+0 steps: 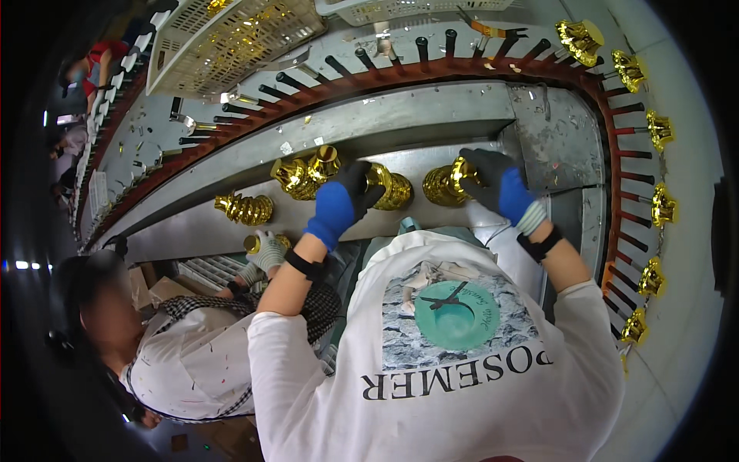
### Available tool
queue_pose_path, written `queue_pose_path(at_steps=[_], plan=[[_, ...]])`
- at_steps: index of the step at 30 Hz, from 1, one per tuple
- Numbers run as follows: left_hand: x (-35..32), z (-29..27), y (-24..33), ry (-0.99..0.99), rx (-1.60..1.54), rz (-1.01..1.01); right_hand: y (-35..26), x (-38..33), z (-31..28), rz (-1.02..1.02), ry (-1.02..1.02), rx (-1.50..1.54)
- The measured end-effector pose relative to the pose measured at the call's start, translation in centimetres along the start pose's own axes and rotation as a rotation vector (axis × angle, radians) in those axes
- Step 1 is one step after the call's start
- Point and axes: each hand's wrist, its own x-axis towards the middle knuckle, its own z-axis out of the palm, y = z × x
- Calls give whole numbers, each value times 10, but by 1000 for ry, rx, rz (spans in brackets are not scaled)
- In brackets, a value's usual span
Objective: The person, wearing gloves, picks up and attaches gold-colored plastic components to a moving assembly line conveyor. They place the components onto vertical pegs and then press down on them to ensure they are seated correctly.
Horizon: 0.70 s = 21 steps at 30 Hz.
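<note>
Both my hands wear black-and-blue gloves and work over a metal ledge (pixel 362 223). My left hand (pixel 342 199) curls its fingers against the near end of a lying stack of shiny gold fluted cups (pixel 396 191). To its right, my right hand (pixel 496 181) grips a gold cup (pixel 463 179) by its rim. That cup sits at the end of another stack of gold cups (pixel 437 186). Left of my left hand lie more gold cups (pixel 292 177), and farther left is one more nested gold stack (pixel 245 208). My palms are hidden from view.
Beyond the ledge, a reddish-brown conveyor track (pixel 431 71) with black pegs curves around to the right. Gold pieces (pixel 663 205) ride on its right-hand pegs. White plastic crates (pixel 231 46) stand at the back. At left, a co-worker's gloved hand (pixel 269 252) holds a gold piece.
</note>
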Motion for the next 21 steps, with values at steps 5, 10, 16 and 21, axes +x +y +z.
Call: queue_pose_path(at_steps=[5, 10, 16, 21], plan=[[0, 67, -33, -20, 340, 27, 7, -17, 64, 113, -102, -121], [3, 58, -34, -6, 390, 57, 7, -11, 48, 97, -111, -183], [78, -47, 118, 72, 164, 462, 34, 69, -137, -55, 571, -438], [199, -66, 212, 373, 96, 849, 80, 153, -281, 163, 514, -831]])
